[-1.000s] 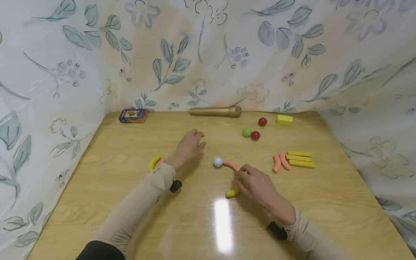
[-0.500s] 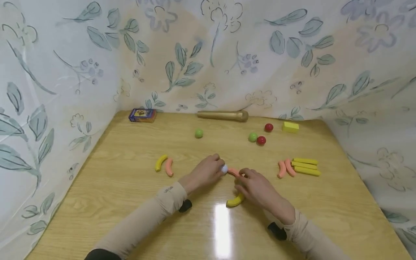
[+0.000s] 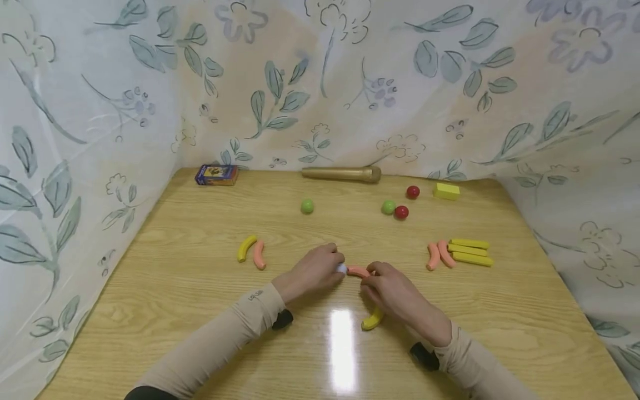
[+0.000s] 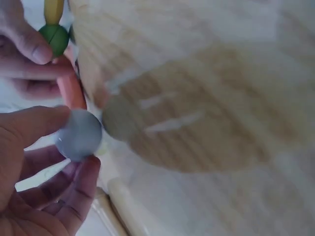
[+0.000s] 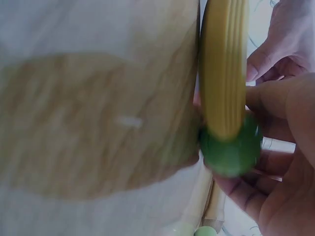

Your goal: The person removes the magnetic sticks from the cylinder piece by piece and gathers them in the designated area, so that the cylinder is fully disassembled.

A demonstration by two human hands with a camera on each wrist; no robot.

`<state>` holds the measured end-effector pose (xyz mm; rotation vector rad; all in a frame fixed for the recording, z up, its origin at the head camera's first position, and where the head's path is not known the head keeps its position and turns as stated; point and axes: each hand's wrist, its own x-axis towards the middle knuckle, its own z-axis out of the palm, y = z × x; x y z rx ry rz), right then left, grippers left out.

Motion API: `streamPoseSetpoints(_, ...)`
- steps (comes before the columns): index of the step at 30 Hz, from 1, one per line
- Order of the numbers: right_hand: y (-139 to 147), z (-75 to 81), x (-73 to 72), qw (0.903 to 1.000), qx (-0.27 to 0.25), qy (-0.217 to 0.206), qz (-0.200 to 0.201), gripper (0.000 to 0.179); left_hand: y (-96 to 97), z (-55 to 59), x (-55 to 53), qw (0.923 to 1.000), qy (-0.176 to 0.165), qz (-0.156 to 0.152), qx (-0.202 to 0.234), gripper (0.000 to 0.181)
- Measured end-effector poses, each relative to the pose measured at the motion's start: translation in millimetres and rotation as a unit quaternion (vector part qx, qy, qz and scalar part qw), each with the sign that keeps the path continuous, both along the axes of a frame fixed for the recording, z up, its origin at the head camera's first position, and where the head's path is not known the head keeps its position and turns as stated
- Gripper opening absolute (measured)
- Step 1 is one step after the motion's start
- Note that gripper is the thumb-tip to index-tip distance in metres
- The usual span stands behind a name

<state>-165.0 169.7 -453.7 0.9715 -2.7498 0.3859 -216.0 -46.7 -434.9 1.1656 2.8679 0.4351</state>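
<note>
In the left wrist view my left hand [image 3: 316,270] pinches a white ball [image 4: 78,135] between thumb and fingers. A curved pink rod [image 3: 358,271] runs from that ball to a green ball [image 5: 231,152], which thumb and fingers of my right hand [image 3: 400,294] grip. From the green ball a curved yellow rod [image 3: 372,320] extends toward the near side of the table. Most of the green ball is hidden behind my right fingers in the head view. The chain of balls and rods lies at the table's middle.
To the left lie another curved yellow rod [image 3: 247,248] and pink rod [image 3: 259,255]. Two pink rods [image 3: 433,256] and several straight yellow rods [image 3: 471,251] lie right. Behind are loose green [image 3: 307,206] and red balls [image 3: 401,212], a yellow block [image 3: 446,191], a gold microphone [image 3: 341,174] and a small box [image 3: 216,174].
My left hand has left a loose green ball at the back and taken hold of the white ball. The pink rod has straightened toward it, and the yellow rod's free end has swung nearer.
</note>
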Motion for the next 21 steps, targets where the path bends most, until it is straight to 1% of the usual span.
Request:
streamPoseSetpoints(3, 2.2, -1.9, -1.7, 0.9999, 0.002, 0.013, -0.008, 0.006, -3.3, 3.5, -9.8, 0.9996, 0.008, 0.026, 0.007, 0.017)
streamPoseSetpoints(5, 3.0, -2.4, -2.2, 0.9998, 0.004, 0.021, -0.005, 0.006, -5.5, 6.4, -20.5, 0.9988, 0.014, 0.043, 0.018, 0.015)
streamPoseSetpoints(6, 2.6, -2.6, -2.2, 0.9998, 0.004, 0.021, -0.002, 0.006, -6.1, 7.3, -27.3, 0.9983, 0.017, 0.051, 0.022, 0.015)
streamPoseSetpoints(8, 5.0, -1.2, -1.9, 0.9997, 0.008, 0.023, 0.001, 0.007, -1.4, 9.2, -43.9, 0.9973, 0.023, 0.065, 0.025, 0.014)
streamPoseSetpoints(10, 5.6, 0.4, -1.2, 0.9997, 0.012, 0.020, 0.004, 0.007, 3.8, 10.0, -61.1, 0.9961, 0.032, 0.080, 0.019, 0.014)
streamPoseSetpoints(12, 5.6, 1.3, -0.2, 0.9997, 0.017, 0.016, 0.004, 0.008, 8.7, 9.7, -77.3, 0.9941, 0.050, 0.097, -0.004, 0.015)
streamPoseSetpoints(14, 6.0, 2.1, 0.9, 0.9996, 0.024, 0.015, 0.003, 0.008, 13.0, 8.3, -91.5, 0.9899, 0.080, 0.112, -0.033, 0.018)
streamPoseSetpoints(15, 6.5, 2.4, 1.4, 0.9996, 0.025, 0.015, 0.001, 0.008, 15.1, 7.3, -98.0, 0.9871, 0.095, 0.120, -0.049, 0.019)
streamPoseSetpoints(17, 6.8, 1.8, 3.4, 0.9995, 0.027, 0.015, 0.000, 0.007, 17.4, 4.0, -107.0, 0.9813, 0.114, 0.133, -0.079, 0.022)
streamPoseSetpoints(19, 7.9, 1.4, 4.7, 0.9995, 0.029, 0.012, 0.000, 0.007, 19.8, 0.0, -113.7, 0.9779, 0.114, 0.146, -0.097, 0.026)
streamPoseSetpoints(21, 9.7, 0.7, 5.4, 0.9995, 0.030, 0.008, 0.002, 0.007, 22.3, -3.7, -117.8, 0.9772, 0.097, 0.153, -0.110, 0.028)
